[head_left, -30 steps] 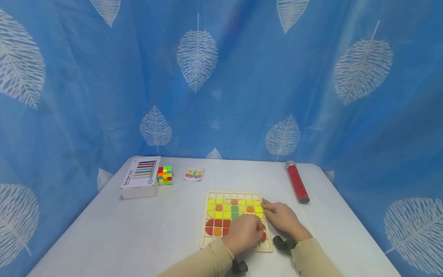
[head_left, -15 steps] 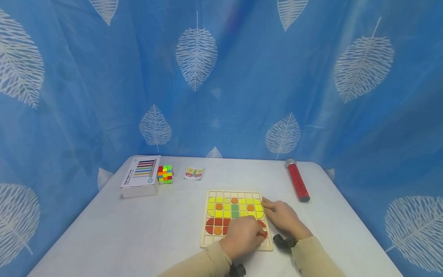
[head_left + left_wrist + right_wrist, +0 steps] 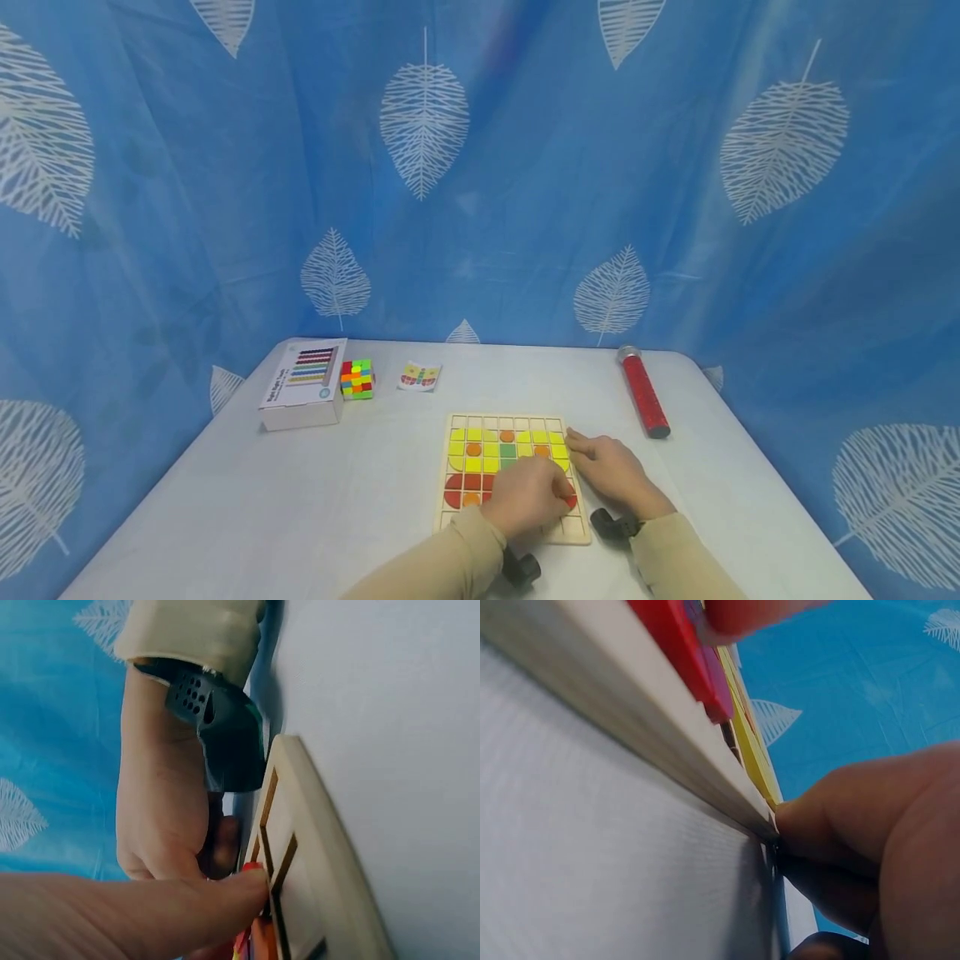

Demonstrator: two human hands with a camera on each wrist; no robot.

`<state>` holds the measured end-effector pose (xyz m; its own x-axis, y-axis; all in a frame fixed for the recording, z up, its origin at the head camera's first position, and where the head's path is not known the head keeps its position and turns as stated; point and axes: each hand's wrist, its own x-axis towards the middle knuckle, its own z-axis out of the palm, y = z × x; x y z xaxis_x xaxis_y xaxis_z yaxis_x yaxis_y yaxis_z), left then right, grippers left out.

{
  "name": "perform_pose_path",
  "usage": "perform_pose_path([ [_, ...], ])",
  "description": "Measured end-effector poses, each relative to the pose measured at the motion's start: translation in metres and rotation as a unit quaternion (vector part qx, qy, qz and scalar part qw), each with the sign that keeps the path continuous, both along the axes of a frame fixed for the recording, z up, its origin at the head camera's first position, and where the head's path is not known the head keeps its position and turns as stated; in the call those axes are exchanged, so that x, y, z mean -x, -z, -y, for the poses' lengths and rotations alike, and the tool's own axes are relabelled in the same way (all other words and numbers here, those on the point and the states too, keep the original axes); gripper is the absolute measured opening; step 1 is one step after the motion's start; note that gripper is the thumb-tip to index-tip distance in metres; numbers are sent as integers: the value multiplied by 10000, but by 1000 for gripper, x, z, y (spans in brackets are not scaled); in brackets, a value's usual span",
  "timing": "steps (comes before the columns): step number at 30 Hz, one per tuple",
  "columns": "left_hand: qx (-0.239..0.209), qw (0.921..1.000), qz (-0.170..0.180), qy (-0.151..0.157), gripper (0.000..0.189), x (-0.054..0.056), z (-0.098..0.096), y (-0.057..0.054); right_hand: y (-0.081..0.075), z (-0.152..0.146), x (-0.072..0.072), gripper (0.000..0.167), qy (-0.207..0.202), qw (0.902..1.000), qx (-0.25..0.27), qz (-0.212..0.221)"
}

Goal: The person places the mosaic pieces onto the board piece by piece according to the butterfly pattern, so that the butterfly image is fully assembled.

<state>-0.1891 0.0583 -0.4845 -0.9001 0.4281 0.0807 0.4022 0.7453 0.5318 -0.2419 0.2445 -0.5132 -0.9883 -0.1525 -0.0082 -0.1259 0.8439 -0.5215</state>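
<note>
A square wooden grid puzzle board (image 3: 465,421) lies on the table, filled with yellow, red, orange and green pieces. My left hand (image 3: 525,496) reaches across its lower part, with fingers curled and fingertips at a red puzzle piece (image 3: 572,500) by the right rim. In the right wrist view, this red piece (image 3: 697,667) sits at the rim with a fingertip on it. The left wrist view has the thumb (image 3: 225,896) pressed down at the board. My right hand (image 3: 611,471) holds the board's right edge near the far corner. Several red pieces are hidden under the left hand.
A small pattern card (image 3: 419,377) lies behind the board. To its left are a puzzle cube (image 3: 357,380) and a white box (image 3: 303,387). A red glittery tube with a silver end (image 3: 643,396) lies at right. A blue leaf-print curtain (image 3: 517,208) hangs behind the table.
The left hand has shifted slightly up the board. The red piece near the right rim, tilted in its fingertips before, now lines up with its row. The right hand stays at the edge.
</note>
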Motion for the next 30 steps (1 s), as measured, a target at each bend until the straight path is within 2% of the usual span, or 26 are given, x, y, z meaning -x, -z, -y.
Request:
perform_pose_path([
  [3,-205,9997,147,-65,9,2,1,1,0,0,1,45,-32,10000,-51,-30],
  [5,-212,9997,126,-68,8,3,2,2,0,1,1,45,-75,9999,-148,-41],
  [9,28,9999,-110,-120,13,0,1,2,-2,2,1,46,-167,9993,-334,-38],
  [14,457,9979,-433,-164,22,-6,-2,-1,-3,2,1,48,-147,9993,-326,108],
  [18,531,9971,-537,-130,23,-9,-2,-3,-2,1,2,47,-120,9992,-374,119],
  [21,404,9974,-585,-82,16,-10,5,-5,-2,2,2,47,-37,9995,-288,134],
  [23,311,9974,-634,-143,11,-9,16,-8,-3,4,1,47,36,9997,-174,186],
  [26,138,9943,-980,-390,9,-1,50,-14,-4,6,-1,49,83,9996,-21,257],
  [28,142,9885,-1322,-715,10,7,82,-18,-6,7,-3,50,108,9998,-11,183],
  [30,191,9772,-1833,-1050,12,15,116,-19,-9,7,-4,52,251,9995,-33,-179],
])
